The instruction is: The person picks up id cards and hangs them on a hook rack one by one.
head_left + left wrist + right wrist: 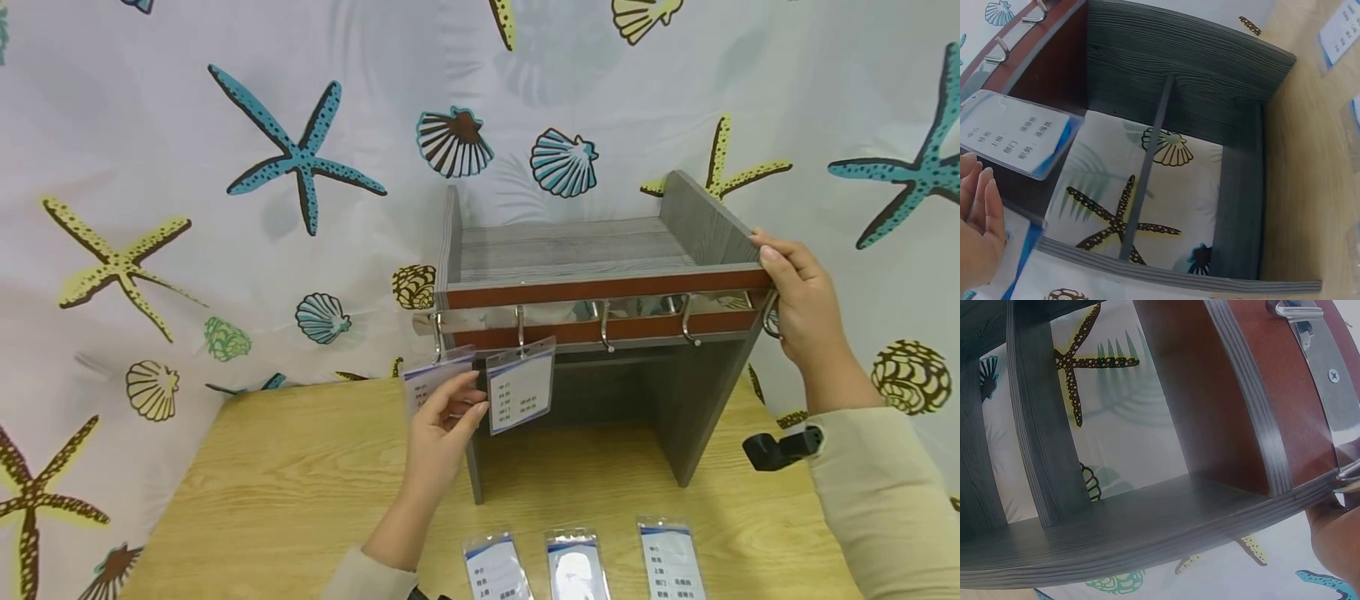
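Two clear badge holders with blue-edged cards hang from the left hooks of a grey wooden rack [693, 392]. My left hand [444, 429] is in front of the left badge holder [427, 379], partly covering it, with its fingertips beside the lower left edge of the second badge holder [520, 387]. In the left wrist view, the left hand [979, 231] has loosely bent fingers with nothing between them. My right hand [810, 308] grips the rack's upper right front corner, thumb on the front and fingers over the side panel.
Several metal hooks [606, 327] run along the rack's red-brown front rail. Three more badge holders lie on the wooden table [300, 475] before the rack, one of them at the right [672, 562]. A patterned cloth [360, 275] hangs behind.
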Available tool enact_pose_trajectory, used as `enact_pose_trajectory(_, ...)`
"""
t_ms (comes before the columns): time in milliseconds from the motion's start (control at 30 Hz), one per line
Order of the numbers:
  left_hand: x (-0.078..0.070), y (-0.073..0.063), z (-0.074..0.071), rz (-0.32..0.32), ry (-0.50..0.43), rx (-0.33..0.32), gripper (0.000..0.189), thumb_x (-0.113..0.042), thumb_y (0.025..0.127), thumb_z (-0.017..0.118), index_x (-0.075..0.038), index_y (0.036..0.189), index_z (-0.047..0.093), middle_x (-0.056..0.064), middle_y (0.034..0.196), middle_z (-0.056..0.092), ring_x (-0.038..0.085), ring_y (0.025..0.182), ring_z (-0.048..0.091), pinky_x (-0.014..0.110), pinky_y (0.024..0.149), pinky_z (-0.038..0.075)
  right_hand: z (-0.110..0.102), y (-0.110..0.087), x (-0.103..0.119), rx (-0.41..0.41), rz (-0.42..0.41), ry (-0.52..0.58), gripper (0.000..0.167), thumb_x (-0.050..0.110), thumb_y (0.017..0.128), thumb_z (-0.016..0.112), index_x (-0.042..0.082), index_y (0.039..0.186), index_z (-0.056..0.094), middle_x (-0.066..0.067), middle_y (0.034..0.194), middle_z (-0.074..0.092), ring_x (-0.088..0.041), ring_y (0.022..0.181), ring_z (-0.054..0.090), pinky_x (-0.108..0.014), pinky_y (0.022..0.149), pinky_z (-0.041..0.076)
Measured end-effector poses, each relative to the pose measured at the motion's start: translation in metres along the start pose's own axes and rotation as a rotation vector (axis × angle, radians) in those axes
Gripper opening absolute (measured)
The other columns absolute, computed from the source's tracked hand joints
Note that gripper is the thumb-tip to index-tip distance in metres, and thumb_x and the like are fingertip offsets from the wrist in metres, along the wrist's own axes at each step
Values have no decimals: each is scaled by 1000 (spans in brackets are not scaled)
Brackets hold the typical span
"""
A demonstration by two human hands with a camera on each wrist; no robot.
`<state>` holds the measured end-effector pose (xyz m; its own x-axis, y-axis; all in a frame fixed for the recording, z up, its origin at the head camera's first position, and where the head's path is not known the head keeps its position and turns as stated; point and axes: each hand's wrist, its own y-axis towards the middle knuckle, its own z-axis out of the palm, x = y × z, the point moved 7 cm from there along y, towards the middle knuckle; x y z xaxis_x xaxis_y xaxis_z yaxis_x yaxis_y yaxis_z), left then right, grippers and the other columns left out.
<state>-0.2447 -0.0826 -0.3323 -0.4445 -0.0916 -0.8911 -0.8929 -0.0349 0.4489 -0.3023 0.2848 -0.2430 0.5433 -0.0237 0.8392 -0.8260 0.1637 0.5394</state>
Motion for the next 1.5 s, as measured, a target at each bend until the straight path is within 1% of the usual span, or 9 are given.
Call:
enact_pose_trajectory(133,0,-8,-1,-60,41,13,28,8,77,58,5,105,56,18,86,58,13,71,52,19,59,42,-1,0,1,-3,1,15,23,20,88,50,13,108,59,-7,132,38,-17,125,23,-20,98,21)
enact_pose_trajectory(200,7,-12,-1,-94,64,30,28,6,78,58,3,105,56,17,87,58,12,73,53,19,60,42,-2,0,1,-6,3,15,23,19,88,50,13,108,59,-6,132,38,-16,125,23,-20,98,20)
enact_pose_trajectory(467,66,-29,-2,-202,154,111,30,-8,79,62,-8,108,57,7,90,60,14,79,53,23,65,44,-2,1,-1,-12,8,30,21,17,88,50,14,106,61,-4,130,41,-16,125,24,-19,97,23)
enact_pose_trajectory(700,92,-42,-3,-226,229,147,30,-6,78,62,-7,107,58,7,88,60,17,77,54,23,64,45,0,2,-2,-5,4,37,21,17,88,50,14,106,61,-1,129,42,-16,124,25,-21,98,22)
enact_pose_trajectory(867,112,-52,-1,-271,217,189,29,-4,78,62,-4,106,57,11,89,59,18,77,53,22,64,46,0,2,-3,-8,9,26,22,18,88,50,14,107,60,-3,130,40,-17,125,24,-24,100,19)
enact_pose_trajectory(1100,133,-66,2,-266,209,243,25,-3,76,63,2,100,58,13,87,59,18,75,54,21,63,47,-1,1,-3,-10,5,35,22,19,88,50,13,107,60,-6,131,39,-17,124,25,-22,99,20)
enact_pose_trajectory(1233,145,-72,3,-277,228,279,21,-1,77,61,3,98,58,14,87,59,19,76,53,21,63,46,-1,1,-2,-12,-5,21,22,20,88,51,13,107,60,-3,129,42,-16,124,26,-21,98,21)
enact_pose_trajectory(1367,159,-79,3,-308,275,314,22,-3,79,60,5,99,56,15,91,57,20,80,52,22,65,46,-2,2,-2,-12,-11,6,22,21,88,51,14,107,60,-1,127,43,-16,123,27,-20,97,22)
enact_pose_trajectory(1500,171,-86,2,-350,320,336,28,-8,79,61,6,103,55,15,96,56,24,86,51,29,72,45,-2,2,-2,-10,-5,0,22,22,88,51,14,107,59,-3,128,42,-16,123,26,-20,98,22)
